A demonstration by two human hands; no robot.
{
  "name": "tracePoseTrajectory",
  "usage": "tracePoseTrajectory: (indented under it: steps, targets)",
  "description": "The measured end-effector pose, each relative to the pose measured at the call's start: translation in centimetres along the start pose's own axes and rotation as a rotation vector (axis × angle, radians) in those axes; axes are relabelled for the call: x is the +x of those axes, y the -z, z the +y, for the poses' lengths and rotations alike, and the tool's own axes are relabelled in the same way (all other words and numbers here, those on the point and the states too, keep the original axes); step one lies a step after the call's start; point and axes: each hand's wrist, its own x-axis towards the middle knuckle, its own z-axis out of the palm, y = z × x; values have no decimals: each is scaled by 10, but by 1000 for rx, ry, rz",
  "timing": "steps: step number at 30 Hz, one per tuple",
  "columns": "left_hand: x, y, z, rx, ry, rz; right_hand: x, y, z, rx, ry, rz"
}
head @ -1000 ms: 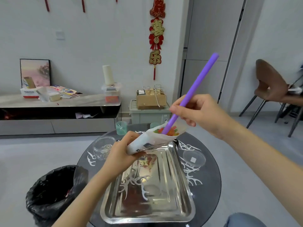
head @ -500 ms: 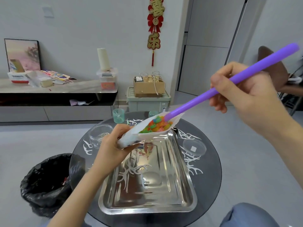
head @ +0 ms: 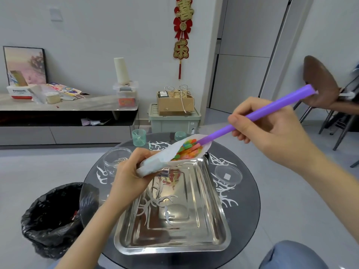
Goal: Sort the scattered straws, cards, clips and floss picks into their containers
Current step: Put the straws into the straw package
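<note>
One straw (head: 219,133), slanting up-right from pouch (head: 163,157)

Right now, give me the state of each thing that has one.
white bag, open, tilted, gripped by left hand, colourful pieces inside
purple straw, pinched by right hand, tip in the bag's mouth
green cup, upright, open
steel tray, flat on table
bin, open, black liner

Two bare forearms (head: 93,226), left hand (head: 134,177), right hand (head: 272,131), blue denim trouser knee (head: 291,255)
</note>
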Motion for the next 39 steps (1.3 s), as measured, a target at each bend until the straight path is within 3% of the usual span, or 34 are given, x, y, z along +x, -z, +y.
tracePoseTrajectory:
  steps: [6,9,13,17,22,28,31,33,36,39]
  targets:
    - [3,4,6,-17,-4,31,11,-1,4,44,-94,-93]
    - [4,7,9,-45,-10,2,12,12,-3,-12,-23,-209]
    - [3,7,8,-83,-10,-70,7,11,-9,-130,137,-198]
    - [2,6,5,-89,13,-99,-2,-5,-7,137,-11,-86]
    - [0,3,1,-80,48,-116,-4,-12,-4,301,-91,-125]
    - [-1,-7,5,-48,79,-110,-4,-27,-13,-9,-33,-282]
    - [1,-4,6,-44,56,-102,1,-31,-15,-11,-28,-208]
    - [3,-1,6,-43,34,-94,1,-29,-17,95,3,-69]
    - [4,0,4,-21,35,-69,1,-29,-23,103,216,181]
    - [6,-1,0,-5,71,-38,6,-36,-23,-17,312,286]
